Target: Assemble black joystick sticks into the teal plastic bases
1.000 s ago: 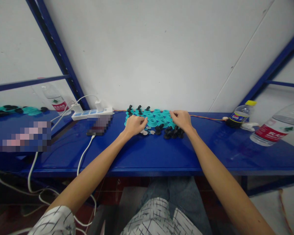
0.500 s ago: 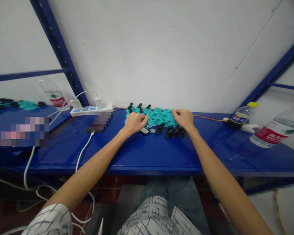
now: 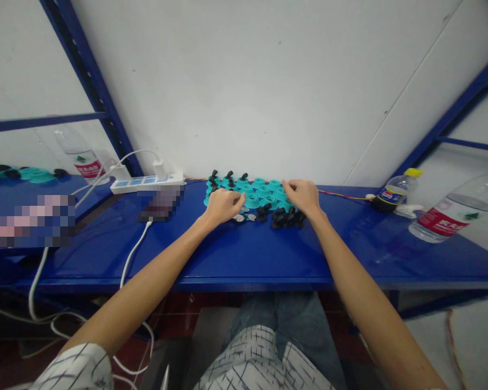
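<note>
Gleaming blue bench (image 3: 244,257) under the left hand (image 3: 223,206), white wall (image 3: 268,92) behind (scuffed).

A white panelled wall (image 3: 268,81) rises behind a glossy blue metal bench (image 3: 244,260); blue steel shelving uprights (image 3: 90,92) flank it; the floor (image 3: 174,319) below shows dark red.

From my remote seat this reads as a plain workroom, more small workshop than home. I see a glossy blue steel counter (image 3: 244,254) built into a blue slotted-metal shelving frame (image 3: 90,92), white panelled walls (image 3: 268,92), a white power strip (image 3: 146,184) with trailing charger cables (image 3: 135,254), and a cluster of teal-and-black moulded parts (image 3: 250,197).
</note>
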